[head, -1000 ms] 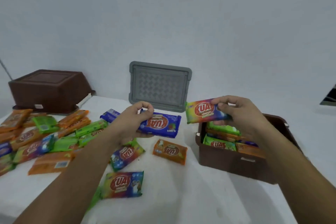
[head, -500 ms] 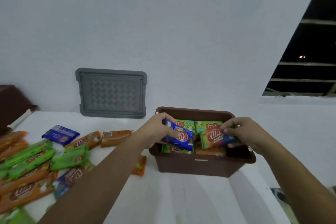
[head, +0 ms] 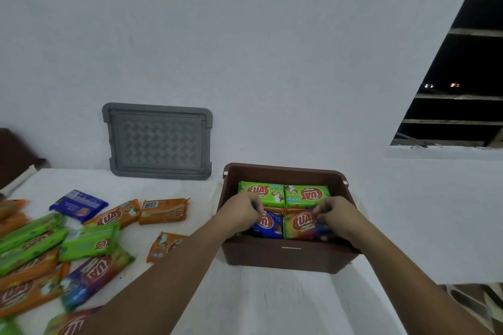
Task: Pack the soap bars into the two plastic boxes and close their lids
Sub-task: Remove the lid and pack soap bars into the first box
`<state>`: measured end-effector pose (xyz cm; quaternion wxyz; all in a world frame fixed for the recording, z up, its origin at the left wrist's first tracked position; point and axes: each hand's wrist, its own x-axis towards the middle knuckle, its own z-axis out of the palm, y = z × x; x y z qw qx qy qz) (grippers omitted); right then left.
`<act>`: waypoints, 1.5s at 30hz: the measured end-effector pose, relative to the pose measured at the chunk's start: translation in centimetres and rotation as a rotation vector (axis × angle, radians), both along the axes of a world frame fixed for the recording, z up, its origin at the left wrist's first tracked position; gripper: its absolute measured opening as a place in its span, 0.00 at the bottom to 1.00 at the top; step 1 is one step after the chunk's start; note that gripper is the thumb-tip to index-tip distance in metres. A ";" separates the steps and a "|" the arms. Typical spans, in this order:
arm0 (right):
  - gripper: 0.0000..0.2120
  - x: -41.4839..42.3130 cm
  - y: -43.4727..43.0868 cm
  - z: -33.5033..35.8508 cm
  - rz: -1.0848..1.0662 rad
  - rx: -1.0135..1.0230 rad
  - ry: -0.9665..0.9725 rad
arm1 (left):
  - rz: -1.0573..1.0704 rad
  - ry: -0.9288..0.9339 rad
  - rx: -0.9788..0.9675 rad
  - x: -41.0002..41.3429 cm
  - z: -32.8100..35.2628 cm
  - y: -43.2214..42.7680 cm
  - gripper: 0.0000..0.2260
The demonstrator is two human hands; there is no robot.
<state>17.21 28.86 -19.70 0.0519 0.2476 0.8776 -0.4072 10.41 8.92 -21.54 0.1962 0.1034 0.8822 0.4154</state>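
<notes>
An open brown plastic box stands on the white table, right of centre. Two green soap bars lie side by side at its far end. My left hand is inside the box, fingers closed on a blue soap bar. My right hand is beside it, fingers on a rainbow-coloured soap bar. Both bars rest on the bars below, in the box's near half. A grey lid leans upright against the wall. Several loose soap bars are spread over the table at left.
A second brown box shows partly at the far left edge. The table's right edge runs just right of the open box, with the floor below. A dark window opening is at upper right.
Both hands went from above the table into the brown box and lowered the blue and rainbow bars onto the bars inside. The view swung right and closer.
</notes>
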 end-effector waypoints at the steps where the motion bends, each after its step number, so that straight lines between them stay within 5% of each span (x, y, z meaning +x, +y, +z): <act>1: 0.10 -0.1 0.0 -0.2 0.018 0.037 -0.004 | -0.027 -0.012 -0.031 0.1 0.0 0.0 0.09; 4: 0.03 0.1 -0.1 -0.3 0.117 0.210 -0.043 | -0.117 0.011 -0.164 0.5 0.0 0.0 0.15; 8: 0.10 0.2 -0.4 -0.4 0.161 0.349 -0.082 | -0.171 0.132 -0.371 0.4 0.0 0.6 0.21; 15: 0.11 0.0 -0.1 -1.0 0.197 0.374 -0.105 | -0.217 0.271 -0.611 0.2 -0.8 1.7 0.28; 28: 0.15 0.1 -0.1 -0.3 0.305 0.373 -0.176 | -0.257 0.244 -0.643 0.4 0.2 1.6 0.24; 35: 0.10 1.2 -2.8 -0.5 0.150 0.534 0.176 | -0.088 0.298 -0.339 2.2 1.9 -0.7 0.15; 39: 0.07 1.7 -6.8 -0.7 0.114 0.712 0.414 | -0.006 0.349 0.032 4.2 2.6 -3.8 0.05; 45: 0.03 2.5 -15.7 -1.1 0.341 0.571 0.865 | 0.333 0.395 0.342 5.5 0.7 -12.0 0.05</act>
